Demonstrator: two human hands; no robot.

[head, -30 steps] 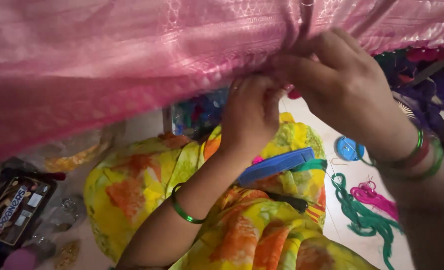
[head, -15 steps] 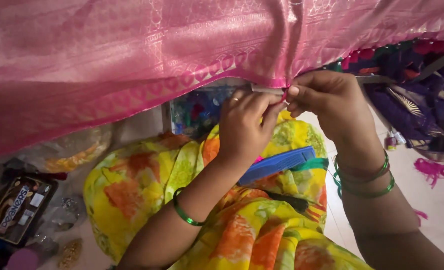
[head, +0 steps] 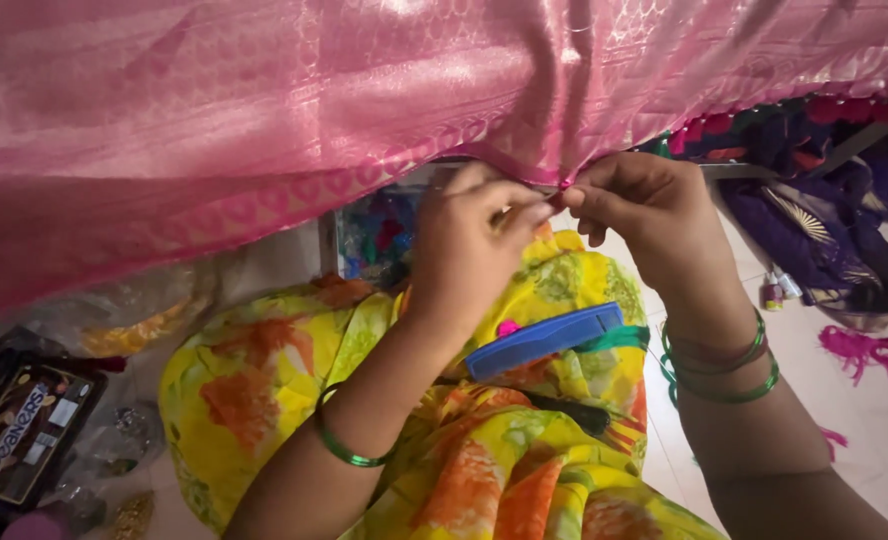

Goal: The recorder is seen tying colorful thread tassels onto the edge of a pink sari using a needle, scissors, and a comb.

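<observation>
- Our left hand (head: 464, 250) and right hand (head: 649, 215) met at the lower border of the shiny pink woven silk cloth (head: 264, 110), which hung across the top of the view and draped down toward our lap.
- The left fingers were pressed together, thumb against forefinger, pinching something small at the cloth's edge; it looked like a thin metal needle or hook (head: 539, 188), though it was too small to tell for sure.
- The right fingertips were closed in a pinch on the hem just beside the left, gathering the cloth into a tight fold; holding it there seemed to keep the edge taut for the fine work.
- Both hands were raised well above our lap, since the border itself hung at that height.
- A blue plastic comb (head: 544, 340) rested on our yellow and orange flowered lap cloth (head: 264, 370), with a strand of green thread (head: 619, 338) lying against its end, probably kept there within easy reach.
- Green glass bangles (head: 724, 375) circled our right wrist, and a single green bangle (head: 344, 450) sat on the left forearm.
- A tuft of magenta thread (head: 869, 350) lay on the pale floor (head: 864, 430) at right, near a heap of dark purple fabric (head: 824, 225).
- A dark printed box (head: 24, 430) sat on the floor at far left, well apart from the hands.
</observation>
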